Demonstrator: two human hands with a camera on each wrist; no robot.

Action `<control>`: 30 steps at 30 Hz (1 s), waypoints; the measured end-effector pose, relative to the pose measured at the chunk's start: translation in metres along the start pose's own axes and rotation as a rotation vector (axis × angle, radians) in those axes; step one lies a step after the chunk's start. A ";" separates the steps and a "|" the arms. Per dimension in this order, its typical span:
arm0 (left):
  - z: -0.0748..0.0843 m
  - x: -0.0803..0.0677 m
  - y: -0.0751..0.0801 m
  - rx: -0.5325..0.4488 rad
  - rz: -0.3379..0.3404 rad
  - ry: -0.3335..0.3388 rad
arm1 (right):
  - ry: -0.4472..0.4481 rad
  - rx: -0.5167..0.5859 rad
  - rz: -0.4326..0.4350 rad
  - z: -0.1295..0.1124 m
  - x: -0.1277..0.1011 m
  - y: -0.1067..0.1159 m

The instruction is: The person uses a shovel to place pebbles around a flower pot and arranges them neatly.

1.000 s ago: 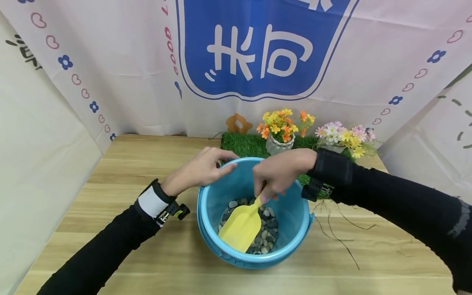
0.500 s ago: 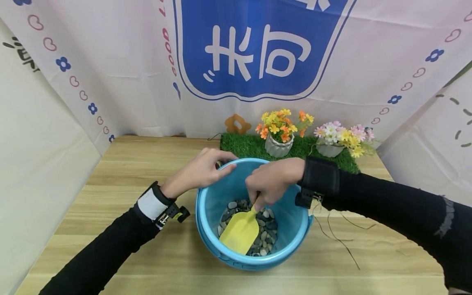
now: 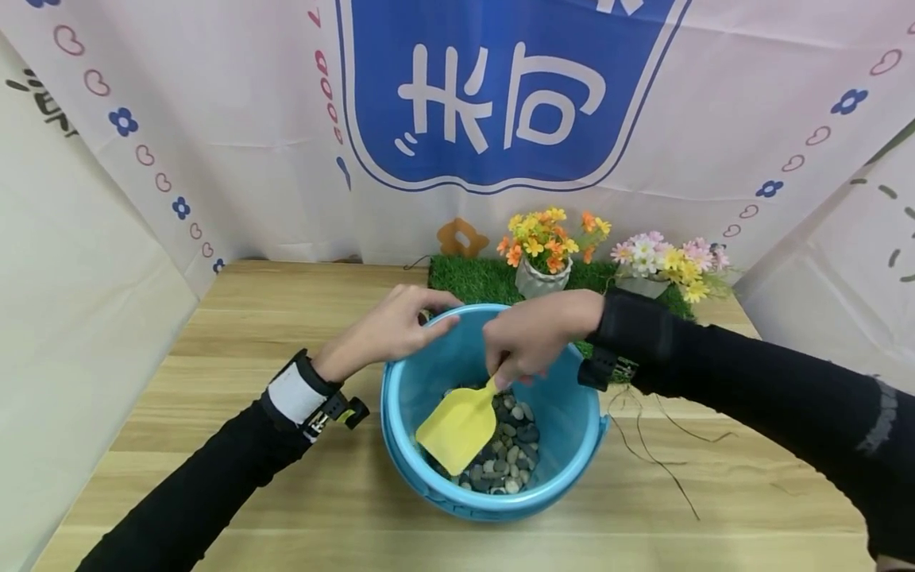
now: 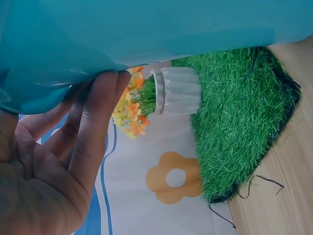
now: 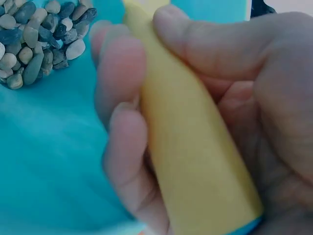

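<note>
A light-blue bucket [image 3: 572,469] stands on the wooden table with grey and pale pebbles [image 3: 509,457] in its bottom. My left hand [image 3: 389,327] holds its rim at the far left, thumb at the top and the other fingers against the outer wall in the left wrist view. Inside the bucket, a yellow toy shovel [image 3: 457,429] slants over the pebbles, its blade low and to the left. My right hand [image 3: 536,334] grips the shovel by its handle [image 5: 190,137], fingers curled around it in the right wrist view. Whether pebbles lie on the blade I cannot tell.
Behind the bucket lies a green artificial-grass mat [image 3: 465,278]. On it stand a pot of orange and yellow flowers [image 3: 543,250] and a pot of pink, white and yellow flowers [image 3: 661,266]. Loose dark threads [image 3: 654,457] trail on the table at right. A printed cloth [image 3: 286,159] hangs behind.
Over the last half second the right hand and shovel have risen slightly, the blade lifting and shifting a little left. The left hand has stayed on the rim.
</note>
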State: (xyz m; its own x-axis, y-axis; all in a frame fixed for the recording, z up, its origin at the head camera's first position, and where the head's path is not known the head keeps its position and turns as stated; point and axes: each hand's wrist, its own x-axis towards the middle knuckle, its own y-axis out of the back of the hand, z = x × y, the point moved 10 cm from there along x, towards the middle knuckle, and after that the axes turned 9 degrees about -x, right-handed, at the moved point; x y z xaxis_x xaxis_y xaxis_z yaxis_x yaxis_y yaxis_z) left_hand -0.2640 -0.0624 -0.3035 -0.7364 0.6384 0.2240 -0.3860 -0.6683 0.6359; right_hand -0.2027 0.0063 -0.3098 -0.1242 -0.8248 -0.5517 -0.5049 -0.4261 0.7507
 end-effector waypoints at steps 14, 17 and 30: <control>0.000 -0.001 -0.002 -0.001 -0.008 0.005 | -0.321 -0.307 0.012 0.012 0.035 -0.012; 0.000 -0.001 -0.002 -0.005 -0.004 0.005 | -0.314 -0.262 -0.014 0.016 0.037 -0.017; -0.001 -0.002 0.000 -0.011 -0.004 0.012 | -0.152 -0.058 -0.108 0.015 0.030 -0.021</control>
State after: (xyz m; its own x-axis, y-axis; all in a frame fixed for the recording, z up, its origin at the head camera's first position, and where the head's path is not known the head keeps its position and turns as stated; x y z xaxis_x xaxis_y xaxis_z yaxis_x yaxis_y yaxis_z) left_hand -0.2633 -0.0641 -0.3040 -0.7411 0.6368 0.2126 -0.3950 -0.6697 0.6289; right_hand -0.2090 -0.0034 -0.3476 -0.2022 -0.7093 -0.6753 -0.4726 -0.5332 0.7016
